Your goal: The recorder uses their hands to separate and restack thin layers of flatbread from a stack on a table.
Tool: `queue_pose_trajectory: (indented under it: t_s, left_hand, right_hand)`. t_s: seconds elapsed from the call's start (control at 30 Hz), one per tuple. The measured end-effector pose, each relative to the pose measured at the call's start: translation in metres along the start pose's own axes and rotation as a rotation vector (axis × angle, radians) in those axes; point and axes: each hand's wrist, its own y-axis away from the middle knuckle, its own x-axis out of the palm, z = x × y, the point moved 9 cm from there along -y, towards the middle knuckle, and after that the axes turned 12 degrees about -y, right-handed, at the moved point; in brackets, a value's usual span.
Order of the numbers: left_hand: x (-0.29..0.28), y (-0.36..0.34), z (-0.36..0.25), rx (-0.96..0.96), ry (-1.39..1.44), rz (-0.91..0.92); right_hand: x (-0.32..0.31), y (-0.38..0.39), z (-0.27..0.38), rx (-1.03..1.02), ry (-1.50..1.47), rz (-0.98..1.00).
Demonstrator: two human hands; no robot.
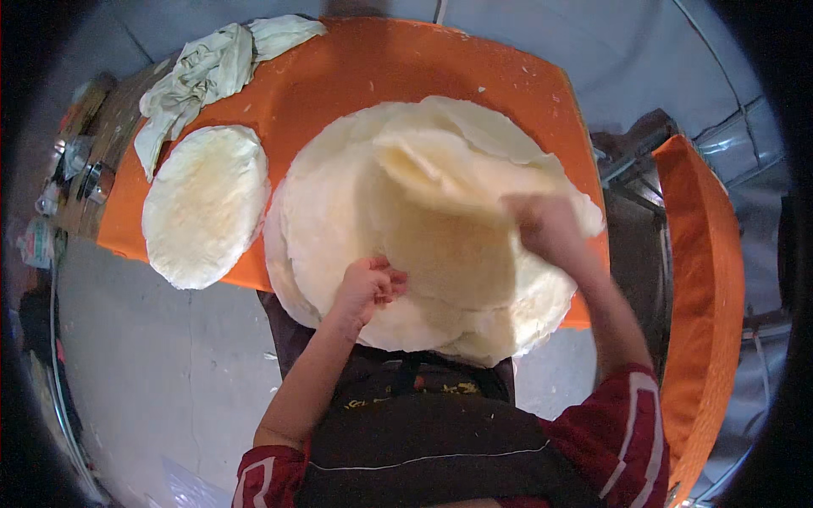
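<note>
Before me lies a stack of large, round, thin flatbread sheets (330,195), pale cream with uneven edges. My right hand (546,224), blurred by motion, is over the stack's right side, closed at the edge of a raised, folded sheet (423,173). The sheet's shadow falls across the middle of the stack. My left hand (373,285) is low over the near left part, fingers half curled and apart, with nothing visible in them. Whether its fingertips touch the top sheet is unclear. A smaller oval flatbread (206,203) lies apart on the left.
An orange-covered table (356,63) bears the bread. A crumpled pale cloth (207,76) lies at its far left corner. Along the left edge stand small containers, including a metal one (97,182). At the right is an upright orange panel (703,313) beside a dark frame.
</note>
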Motion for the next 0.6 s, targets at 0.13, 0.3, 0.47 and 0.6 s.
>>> queue_pose_trajectory:
  t_s: [0.13,0.3,0.47,0.6]
  left_hand:
    - [0.012,-0.001,0.002,0.006,-0.201,-0.041]
    - [0.032,0.006,-0.044,0.292,0.139,0.066]
    - [0.001,0.010,-0.042,0.275,0.072,-0.019]
    - [-0.015,0.012,0.002,0.088,0.252,-0.144]
  right_hand:
    - [0.113,0.053,0.033,-0.086,0.151,-0.097]
    - [0.116,0.061,0.044,-0.103,0.004,-0.205]
    - [0.121,0.062,0.061,-0.316,0.103,-0.131]
    - [0.126,0.067,0.067,-0.325,0.187,-0.086]
